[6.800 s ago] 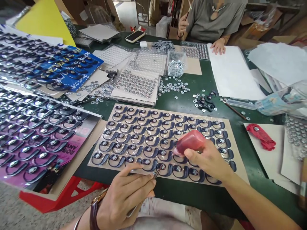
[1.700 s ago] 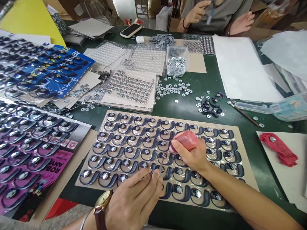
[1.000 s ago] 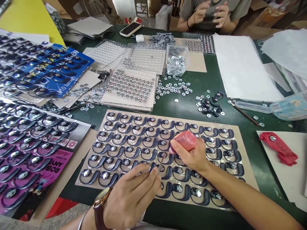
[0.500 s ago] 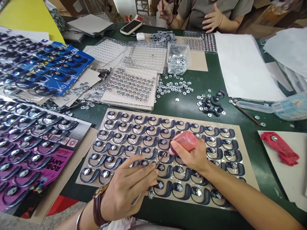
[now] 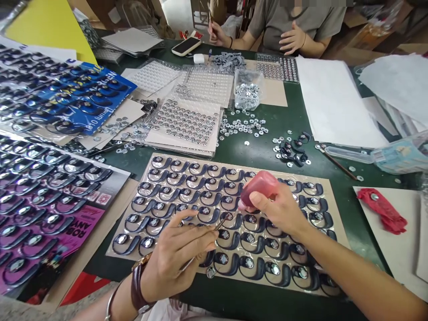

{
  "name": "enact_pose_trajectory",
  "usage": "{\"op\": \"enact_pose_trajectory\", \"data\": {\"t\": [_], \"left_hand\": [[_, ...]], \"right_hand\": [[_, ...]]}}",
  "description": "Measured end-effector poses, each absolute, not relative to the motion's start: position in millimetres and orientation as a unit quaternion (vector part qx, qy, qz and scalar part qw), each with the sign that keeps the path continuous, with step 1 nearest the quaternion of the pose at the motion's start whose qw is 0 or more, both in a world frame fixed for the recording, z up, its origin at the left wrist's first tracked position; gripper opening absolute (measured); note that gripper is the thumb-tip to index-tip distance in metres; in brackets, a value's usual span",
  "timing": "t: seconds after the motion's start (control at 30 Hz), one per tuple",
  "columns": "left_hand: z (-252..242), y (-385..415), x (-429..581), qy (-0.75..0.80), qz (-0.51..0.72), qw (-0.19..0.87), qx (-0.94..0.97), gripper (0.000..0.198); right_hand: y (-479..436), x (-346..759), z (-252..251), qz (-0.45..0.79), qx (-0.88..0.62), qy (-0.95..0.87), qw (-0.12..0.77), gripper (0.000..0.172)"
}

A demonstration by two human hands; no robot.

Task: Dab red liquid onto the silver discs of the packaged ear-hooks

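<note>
- Green table (image 5: 281, 120): carries the work.
- Brown card (image 5: 338, 220): flat on the table, bearing rows of dark curved pieces (image 5: 286, 277).
- Left hand (image 5: 182, 254): gripping a slim metal tool (image 5: 221, 223), over the card's near edge.
- Right hand (image 5: 279, 209): wrapped round a red bottle (image 5: 259, 189), tilted above the card.
- Tool's tip: at one piece; contact unclear.
- Silver gem (image 5: 210, 272): at the card's near edge.

Both hands (image 5: 177, 254) (image 5: 284, 208) — forward, in grip
</note>
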State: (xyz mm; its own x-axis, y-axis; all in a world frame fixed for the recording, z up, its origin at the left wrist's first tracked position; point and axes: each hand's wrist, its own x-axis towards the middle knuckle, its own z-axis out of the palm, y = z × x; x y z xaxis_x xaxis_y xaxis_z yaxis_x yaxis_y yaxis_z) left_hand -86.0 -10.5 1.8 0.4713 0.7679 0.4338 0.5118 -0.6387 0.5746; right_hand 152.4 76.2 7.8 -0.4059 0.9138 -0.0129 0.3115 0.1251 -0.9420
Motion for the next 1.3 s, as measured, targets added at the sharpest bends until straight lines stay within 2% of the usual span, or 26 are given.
{"op": "enact_pose_trajectory", "data": {"t": [0.13,0.3,0.53,0.67,1.0,1.3], "left_hand": [[6.1,-2.6,-84.4,0.362,0.311,0.125,0.87,0.032],[5.0,11.4,-81.1,0.358,0.286,0.076,0.886,0.026],[2.5,9.1,-74.3,0.315,0.245,0.031,0.916,0.023],[3.3,6.1,-71.2,0.268,0.212,-0.007,0.94,0.03],[3.2,6.3,-72.7,0.269,0.21,-0.007,0.94,0.028],[4.2,6.2,-71.7,0.283,0.206,-0.012,0.937,0.028]], "right_hand": [[92.6,149.7,1.0,0.398,-0.473,-0.701,0.356,0.024],[95.6,136.7,-22.5,0.355,-0.464,-0.691,0.426,0.015],[93.8,134.6,-32.0,0.355,-0.437,-0.708,0.426,0.012],[93.3,135.6,-36.0,0.366,-0.439,-0.716,0.402,0.015],[93.8,133.6,-31.8,0.294,-0.443,-0.736,0.419,0.012],[93.8,135.0,-34.0,0.3,-0.466,-0.723,0.413,0.013]]}}
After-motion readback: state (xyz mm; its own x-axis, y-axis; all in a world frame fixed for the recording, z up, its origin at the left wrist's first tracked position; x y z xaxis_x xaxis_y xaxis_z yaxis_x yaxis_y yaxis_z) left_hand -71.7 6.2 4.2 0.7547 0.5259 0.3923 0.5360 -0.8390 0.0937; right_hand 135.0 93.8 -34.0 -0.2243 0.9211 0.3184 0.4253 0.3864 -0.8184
